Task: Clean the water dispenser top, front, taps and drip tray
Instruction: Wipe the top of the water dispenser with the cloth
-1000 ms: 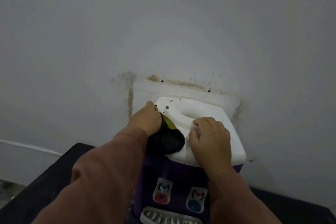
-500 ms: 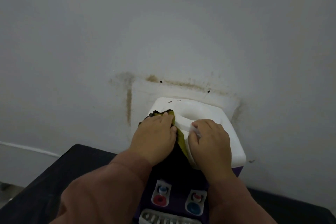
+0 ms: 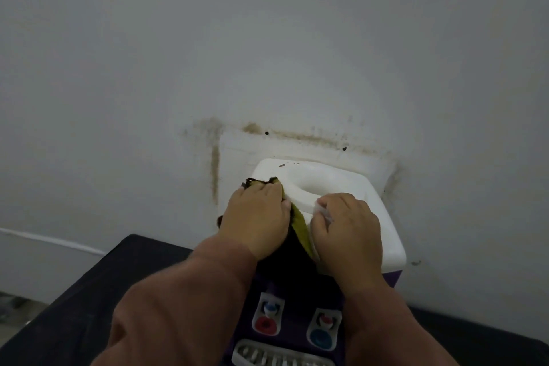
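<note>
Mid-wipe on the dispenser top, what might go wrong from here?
The cloth under the left hand could sweep the dark specks at the back of the top into the open well. Its dark end hangs down the front above the taps and might catch a lever.

Dispenser (image 3: 326, 175) on table (image 3: 74, 306), against wall (image 3: 148, 98). Cloth (image 3: 300, 226) on top, left side, under left hand (image 3: 257, 217). Taps (image 3: 269, 310) in front, tray (image 3: 276, 358) below.
</note>
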{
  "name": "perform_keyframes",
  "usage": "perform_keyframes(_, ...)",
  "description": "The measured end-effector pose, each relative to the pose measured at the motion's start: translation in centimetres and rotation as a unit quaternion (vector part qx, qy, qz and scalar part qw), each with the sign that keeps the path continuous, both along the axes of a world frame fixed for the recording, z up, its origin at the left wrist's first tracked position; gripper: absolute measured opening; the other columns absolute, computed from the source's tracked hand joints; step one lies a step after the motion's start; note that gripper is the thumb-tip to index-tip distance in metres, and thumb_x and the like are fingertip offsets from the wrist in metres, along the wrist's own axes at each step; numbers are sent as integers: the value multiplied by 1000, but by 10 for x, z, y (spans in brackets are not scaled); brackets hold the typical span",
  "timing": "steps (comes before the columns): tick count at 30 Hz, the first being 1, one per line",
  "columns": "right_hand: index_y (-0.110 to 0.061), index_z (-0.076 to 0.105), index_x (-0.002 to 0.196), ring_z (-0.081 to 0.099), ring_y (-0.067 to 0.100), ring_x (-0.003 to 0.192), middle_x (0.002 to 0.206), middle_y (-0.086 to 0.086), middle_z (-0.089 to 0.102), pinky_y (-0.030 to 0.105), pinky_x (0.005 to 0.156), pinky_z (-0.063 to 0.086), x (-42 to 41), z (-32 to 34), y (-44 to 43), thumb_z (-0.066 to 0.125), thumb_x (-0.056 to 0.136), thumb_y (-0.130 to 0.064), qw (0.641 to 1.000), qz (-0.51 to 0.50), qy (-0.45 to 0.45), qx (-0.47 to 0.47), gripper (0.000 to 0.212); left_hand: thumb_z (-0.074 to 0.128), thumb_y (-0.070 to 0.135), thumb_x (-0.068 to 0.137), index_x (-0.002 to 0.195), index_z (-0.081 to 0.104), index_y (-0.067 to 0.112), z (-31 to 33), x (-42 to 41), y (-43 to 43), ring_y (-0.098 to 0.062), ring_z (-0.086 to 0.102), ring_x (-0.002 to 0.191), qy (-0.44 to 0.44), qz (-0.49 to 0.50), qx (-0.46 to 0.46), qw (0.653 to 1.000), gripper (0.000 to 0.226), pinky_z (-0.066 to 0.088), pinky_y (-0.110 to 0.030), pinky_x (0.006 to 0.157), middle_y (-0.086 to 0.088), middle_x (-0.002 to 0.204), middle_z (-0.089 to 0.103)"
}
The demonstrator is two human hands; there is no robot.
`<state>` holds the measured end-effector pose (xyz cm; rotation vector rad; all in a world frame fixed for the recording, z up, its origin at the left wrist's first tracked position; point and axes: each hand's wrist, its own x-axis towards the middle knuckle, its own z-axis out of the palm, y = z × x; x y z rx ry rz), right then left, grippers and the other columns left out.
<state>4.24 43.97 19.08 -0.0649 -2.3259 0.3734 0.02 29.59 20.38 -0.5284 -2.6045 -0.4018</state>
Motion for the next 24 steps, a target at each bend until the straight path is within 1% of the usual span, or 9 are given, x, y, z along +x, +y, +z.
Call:
perform_keyframes(2, -20, 62, 88, 53, 15, 79, 91, -4, 64, 32, 71, 44, 0, -1, 0, 44, 79, -29, 1000, -1, 1, 3, 22, 18, 36, 92, 114, 52, 19, -9, 24, 1, -17, 51, 109, 34, -24, 6, 999, 44, 34, -36, 100, 4, 114, 60)
perform_keyframes(5, -20, 62, 88, 54, 15, 78, 90, -4, 64, 31, 71, 44, -1, -1, 1, 44, 80, -29, 1000, -1, 2, 3, 22, 17, 39, 88, 119, 56, 19, -12, 26, -3, -16, 53, 112, 36, -47, 26, 998, 54, 34, -37, 103, 3, 118, 62)
perform_keyframes(7, -20, 63, 88, 54, 16, 79, 90, -3, 65, 32, 72, 44, -1, 0, 1, 44, 80, -29, 1000, -2, 3, 4, 22, 21, 37, 91, 125, 51, 20, -7, 10, -6, -17, 51, 113, -3, -37, 19, 999, 49, 33, -34, 101, 3, 122, 60)
perform_keyframes(10, -19, 64, 91, 54, 15, 80, 93, -3, 65, 30, 73, 41, 0, 1, 0, 43, 80, -29, 1000, -1, -2, 3, 25, 27, 29, 93, 120, 49, 18, 6, -21, -6, -25, 52, 104, -58, 2, 2, 998, 36, 37, -37, 88, -5, 114, 62)
perform_keyframes(13, -20, 63, 92, 52, 14, 81, 94, -4, 64, 29, 74, 39, 1, 2, 1, 42, 79, -30, 1000, 2, -7, -3, 26, 26, 26, 94, 123, 46, 15, 16, -39, -4, -29, 53, 102, -115, 12, -16, 993, 37, 38, -39, 86, -10, 114, 61)
perform_keyframes(16, -21, 63, 91, 52, 14, 81, 93, -4, 64, 29, 74, 39, 1, 1, 0, 42, 80, -29, 1000, 1, -7, -2, 25, 28, 27, 93, 104, 48, 15, 11, -35, -4, -27, 53, 99, -77, 7, -14, 997, 25, 36, -37, 79, -8, 108, 62)
perform_keyframes(18, -20, 63, 90, 52, 14, 80, 92, -4, 64, 29, 73, 40, 1, 1, 0, 43, 79, -29, 1000, -5, -3, -1, 24, 30, 29, 92, 95, 46, 19, 5, -22, -4, -23, 53, 100, -34, -2, -4, 999, 19, 36, -37, 82, -3, 106, 62)
perform_keyframes(22, -20, 63, 90, 53, 15, 79, 91, -4, 65, 31, 73, 43, 0, 0, -1, 42, 80, -30, 1000, -10, -8, 4, 25, 34, 35, 92, 115, 54, 21, -9, 11, -3, -14, 51, 108, 28, -39, 44, 998, 34, 34, -32, 97, 5, 113, 61)
perform_keyframes(24, -20, 62, 90, 53, 14, 80, 92, -4, 64, 31, 75, 44, 1, 0, -1, 41, 81, -31, 1000, -7, -10, -1, 26, 39, 36, 91, 111, 59, 23, -9, 20, -4, -12, 53, 103, 20, -51, 99, 994, 31, 35, -28, 95, 8, 107, 63)
